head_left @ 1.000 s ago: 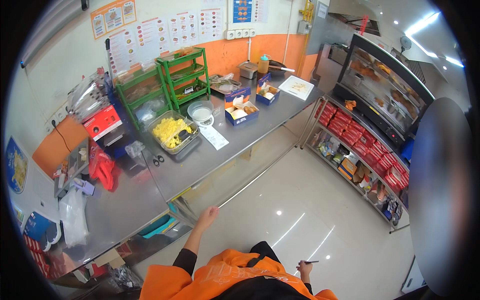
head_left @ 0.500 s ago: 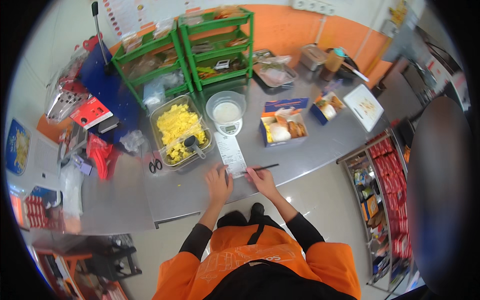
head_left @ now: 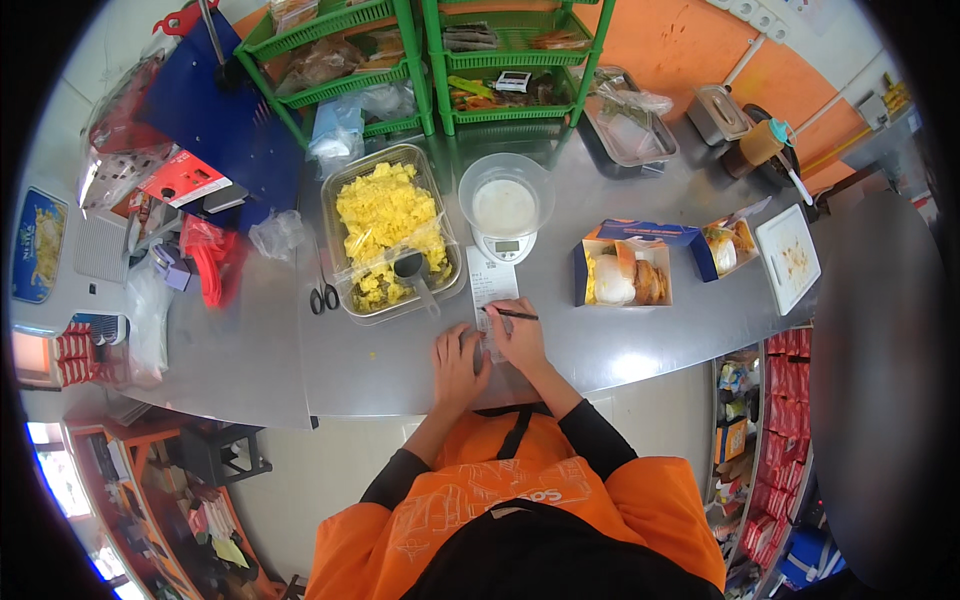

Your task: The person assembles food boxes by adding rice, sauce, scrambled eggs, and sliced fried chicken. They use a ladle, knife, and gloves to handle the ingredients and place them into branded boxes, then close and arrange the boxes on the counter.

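Observation:
A dark pen is gripped in my right hand, its tip down on a long white paper slip. My left hand rests on the metal table at the slip's lower left edge, fingers stretched out and holding nothing. Just beyond the slip stands a white kitchen scale with a clear plastic bowl on it. Left of that, a clear container holds yellow scrambled egg and a black scoop.
Black-handled scissors lie left of the container. Two blue food boxes, the larger and the smaller, sit to the right by a white cutting board. Green racks and a metal tray stand behind.
My right hand has moved up the slip, and the pen now points at its middle. The left hand stays by the slip's edge. The whole view has shifted.

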`<action>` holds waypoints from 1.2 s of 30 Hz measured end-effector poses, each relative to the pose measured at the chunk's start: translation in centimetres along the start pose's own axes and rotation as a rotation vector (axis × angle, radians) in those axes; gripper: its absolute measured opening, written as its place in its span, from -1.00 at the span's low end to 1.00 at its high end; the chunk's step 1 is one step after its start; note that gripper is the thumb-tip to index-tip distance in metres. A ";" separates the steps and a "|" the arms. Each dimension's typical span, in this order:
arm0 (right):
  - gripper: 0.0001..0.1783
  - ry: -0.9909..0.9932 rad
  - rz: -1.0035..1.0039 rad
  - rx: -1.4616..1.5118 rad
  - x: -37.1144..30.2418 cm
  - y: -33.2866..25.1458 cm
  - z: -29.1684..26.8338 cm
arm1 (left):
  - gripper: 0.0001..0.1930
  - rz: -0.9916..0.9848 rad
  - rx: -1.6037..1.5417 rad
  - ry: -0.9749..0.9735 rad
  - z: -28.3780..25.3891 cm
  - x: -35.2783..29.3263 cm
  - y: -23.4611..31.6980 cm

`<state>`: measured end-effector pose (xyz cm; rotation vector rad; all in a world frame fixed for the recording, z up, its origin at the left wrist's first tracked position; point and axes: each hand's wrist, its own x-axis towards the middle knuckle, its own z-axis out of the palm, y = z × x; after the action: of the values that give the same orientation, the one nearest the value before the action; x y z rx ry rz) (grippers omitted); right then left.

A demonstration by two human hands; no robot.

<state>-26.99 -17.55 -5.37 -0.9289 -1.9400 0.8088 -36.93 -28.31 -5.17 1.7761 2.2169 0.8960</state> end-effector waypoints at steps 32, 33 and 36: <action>-0.86 0.235 0.105 -0.175 -3.7 -0.1 0.1 | -0.64 0.038 0.068 -0.016 -0.5 -0.2 -0.2; -0.86 0.218 0.113 -0.175 -3.7 -0.3 0.1 | -0.64 0.037 0.061 -0.014 -0.5 -0.2 -0.2; -0.86 0.191 0.103 -0.172 -3.7 -0.2 0.1 | -0.65 0.042 0.057 -0.007 -0.5 -0.2 -0.2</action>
<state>-25.73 -20.75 -6.67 -1.1734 -1.8268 0.5928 -37.26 -28.71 -4.96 1.8546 2.2304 0.8414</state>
